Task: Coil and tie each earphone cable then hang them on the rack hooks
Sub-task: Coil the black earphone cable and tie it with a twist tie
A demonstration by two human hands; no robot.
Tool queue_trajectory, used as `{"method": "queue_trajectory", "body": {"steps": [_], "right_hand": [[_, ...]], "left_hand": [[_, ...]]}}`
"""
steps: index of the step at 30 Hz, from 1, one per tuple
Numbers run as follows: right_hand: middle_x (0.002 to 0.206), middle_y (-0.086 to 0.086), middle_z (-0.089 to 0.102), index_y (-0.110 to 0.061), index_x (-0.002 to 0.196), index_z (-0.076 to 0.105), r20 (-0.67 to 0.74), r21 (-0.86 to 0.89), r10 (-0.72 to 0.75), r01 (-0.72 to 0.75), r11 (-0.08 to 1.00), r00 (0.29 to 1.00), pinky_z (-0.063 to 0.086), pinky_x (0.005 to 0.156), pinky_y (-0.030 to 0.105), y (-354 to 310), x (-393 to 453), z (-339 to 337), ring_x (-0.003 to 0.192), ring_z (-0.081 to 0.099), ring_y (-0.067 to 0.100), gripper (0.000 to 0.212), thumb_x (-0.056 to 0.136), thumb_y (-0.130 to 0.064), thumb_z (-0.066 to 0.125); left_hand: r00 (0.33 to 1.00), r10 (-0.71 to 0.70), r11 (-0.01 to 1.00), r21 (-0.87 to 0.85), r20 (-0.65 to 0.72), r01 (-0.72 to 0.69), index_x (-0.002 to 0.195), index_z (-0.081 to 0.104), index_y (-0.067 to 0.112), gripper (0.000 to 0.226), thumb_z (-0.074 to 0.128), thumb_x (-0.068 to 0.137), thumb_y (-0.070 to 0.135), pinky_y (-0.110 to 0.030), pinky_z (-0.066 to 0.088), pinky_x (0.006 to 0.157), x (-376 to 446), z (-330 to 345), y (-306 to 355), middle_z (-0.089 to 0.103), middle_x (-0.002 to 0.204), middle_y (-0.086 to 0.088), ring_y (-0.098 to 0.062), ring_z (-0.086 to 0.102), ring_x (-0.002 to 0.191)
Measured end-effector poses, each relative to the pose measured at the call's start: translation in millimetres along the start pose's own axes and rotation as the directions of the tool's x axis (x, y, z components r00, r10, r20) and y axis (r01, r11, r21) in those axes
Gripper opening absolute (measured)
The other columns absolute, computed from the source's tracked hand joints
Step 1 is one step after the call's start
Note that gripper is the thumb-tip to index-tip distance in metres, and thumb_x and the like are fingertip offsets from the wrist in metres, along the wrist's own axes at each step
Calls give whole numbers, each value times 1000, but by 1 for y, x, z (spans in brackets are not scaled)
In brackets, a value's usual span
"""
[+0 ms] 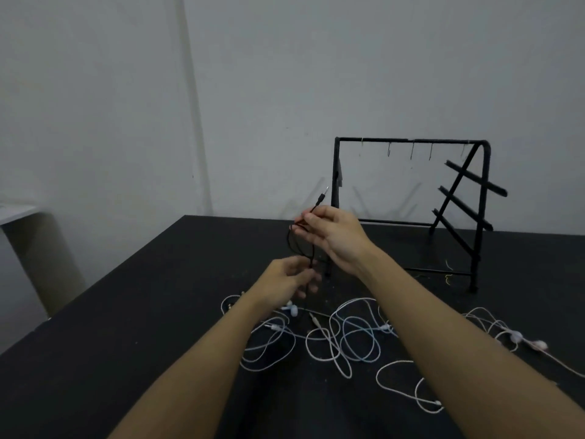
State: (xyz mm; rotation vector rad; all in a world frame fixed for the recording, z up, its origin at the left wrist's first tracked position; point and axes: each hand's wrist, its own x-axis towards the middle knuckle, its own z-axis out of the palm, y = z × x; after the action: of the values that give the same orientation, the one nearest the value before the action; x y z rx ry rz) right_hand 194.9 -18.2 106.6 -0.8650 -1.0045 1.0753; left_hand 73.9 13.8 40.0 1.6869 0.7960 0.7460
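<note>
Black earphone cable held up between both hands, mid-frame.

Nearest, white earphone cables (342,339) sprawl across the table (126,312); above them the left hand (286,280) pinches the black cable (296,245), the right hand (332,236) grips its plug end; rack (411,198) stands upper right.

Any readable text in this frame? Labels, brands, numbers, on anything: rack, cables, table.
None: no text, label, brand, number or sign can be read anywhere in this frame.
Black rack: bare bars and hooks, no marking visible.
Black earphone cable, held by the left hand and right hand: no print visible.
White earphone cables on the black table: too small and blurred to show any marking.
</note>
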Motion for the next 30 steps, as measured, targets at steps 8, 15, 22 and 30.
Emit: {"method": "queue_trajectory", "body": {"steps": [8, 15, 22, 30], "right_hand": [[90, 5, 68, -8, 88, 60, -110, -57, -19, 12, 998, 994, 58, 76, 33, -15, 0, -17, 85, 67, 18, 8, 92, -5, 54], [84, 5, 68, -9, 86, 60, -157, -80, 9, -22, 997, 988, 56, 73, 29, 0, 4, -17, 77, 66, 18, 10, 92, -4, 53], [85, 12, 65, 1, 89, 58, -130, 9, 9, -8, 1000, 992, 58, 70, 26, -3, 7, -5, 72, 69, 19, 7, 92, 1, 51], [73, 8, 65, -6, 78, 61, -199, 33, -71, 79, 996, 977, 56, 62, 24, -19, 2, -14, 64, 66, 16, 12, 82, 6, 63]], "left_hand": [[779, 142, 984, 172, -611, -45, 102, 69, 2, 18, 57, 89, 5, -30, 54, 77, 22, -44, 20, 66, 74, -3, -12, 61, 65], [923, 60, 651, 716, -379, 252, 109, 67, 8, 35, 50, 79, 4, -32, 48, 93, 20, -71, 35, 61, 117, -14, -32, 57, 107], [986, -138, 960, 232, -90, 156, 92, 68, 13, 19, 51, 93, 22, -22, 42, 56, 12, -40, 64, 70, 88, -1, -9, 64, 74], [990, -105, 868, -496, -100, 42, 75, 57, 10, 33, 40, 97, 28, -19, 37, 44, 8, -44, 83, 34, 50, 6, -5, 38, 40]]}}
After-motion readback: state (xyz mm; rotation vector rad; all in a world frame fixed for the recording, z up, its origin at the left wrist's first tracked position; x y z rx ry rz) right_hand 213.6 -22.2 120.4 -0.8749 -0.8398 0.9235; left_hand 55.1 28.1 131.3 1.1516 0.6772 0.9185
